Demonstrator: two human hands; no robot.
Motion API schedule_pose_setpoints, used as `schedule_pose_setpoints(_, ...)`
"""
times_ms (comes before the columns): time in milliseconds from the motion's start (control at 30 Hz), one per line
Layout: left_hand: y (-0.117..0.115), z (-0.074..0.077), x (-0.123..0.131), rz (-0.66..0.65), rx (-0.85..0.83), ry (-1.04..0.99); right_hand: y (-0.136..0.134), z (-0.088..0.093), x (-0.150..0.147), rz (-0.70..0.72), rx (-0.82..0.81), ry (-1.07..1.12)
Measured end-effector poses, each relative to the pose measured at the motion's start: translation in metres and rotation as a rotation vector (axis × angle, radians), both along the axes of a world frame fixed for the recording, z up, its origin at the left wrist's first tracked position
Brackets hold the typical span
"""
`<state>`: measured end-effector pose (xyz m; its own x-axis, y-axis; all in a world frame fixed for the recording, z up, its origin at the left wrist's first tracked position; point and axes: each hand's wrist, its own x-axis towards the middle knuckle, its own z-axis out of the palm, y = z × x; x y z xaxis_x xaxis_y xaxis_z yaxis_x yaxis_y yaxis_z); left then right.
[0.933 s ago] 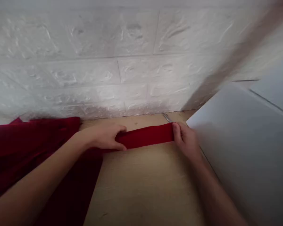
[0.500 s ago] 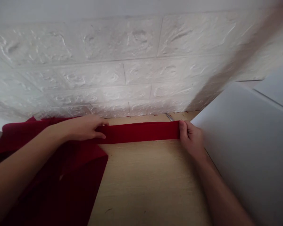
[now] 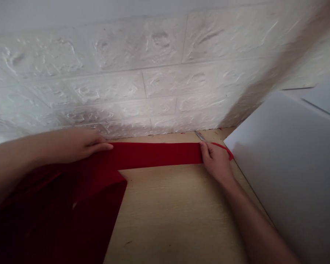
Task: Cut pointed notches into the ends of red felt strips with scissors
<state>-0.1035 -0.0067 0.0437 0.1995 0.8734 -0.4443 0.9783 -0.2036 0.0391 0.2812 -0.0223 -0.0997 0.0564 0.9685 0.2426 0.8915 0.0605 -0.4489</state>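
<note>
Red strip, felt-ish, is what both hands are on rn. Right hand is closed on its right end, thumb on top, fingers curled round the edge, w/ a thin red loop poking out behind the knuckles. Can't tell how much of the end is tucked under the palm. Left hand is diff: spread flat, fingers out, gripping nothing, just pressing down where the strip runs into the big cloth.

Between the two hands the strip lies flat on the table, pulled straight, no wrinkles I can see. It runs parallel to the wall, just in front of it. So imo the straightening part looks pretty much done for that stretch.

What's left, as far as I can judge: the cloth is a dark heap at the left, running out of the bottom-left of view, folds not sorted at all. The strip either joins it or goes under it, can't tell which.

Other stuff: a thin metal thing, maybe scissors, lies by the wall just behind the right hand, untouched. White panel stands along the table's right side, near the right wrist but apart from it.
</note>
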Motion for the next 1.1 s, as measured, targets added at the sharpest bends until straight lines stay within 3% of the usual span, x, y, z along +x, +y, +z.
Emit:
schedule_pose_setpoints(100,-0.008,-0.024,0.000,0.009,-0.183,0.079,-0.001,-0.005,-0.007,0.045,-0.062,-0.170)
schedule_pose_setpoints(267,-0.014,-0.056,-0.002,0.004,-0.150,-0.009,-0.002,-0.012,-0.013,0.046,-0.102,-0.268)
schedule_pose_setpoints(433,-0.018,-0.062,0.002,-0.041,-0.166,-0.037,-0.001,-0.012,-0.011,0.079,-0.101,-0.322)
schedule_pose_setpoints(667,-0.039,-0.082,0.036,-0.273,0.114,-0.037,0.001,-0.017,-0.006,0.113,-0.004,-0.371)
schedule_pose_setpoints(867,-0.040,-0.101,0.043,-0.256,-0.004,0.120,0.001,-0.016,-0.006,0.132,0.008,-0.411)
schedule_pose_setpoints(1100,-0.028,-0.091,0.015,-0.157,-0.163,0.220,0.001,-0.010,-0.017,0.100,-0.166,-0.591)
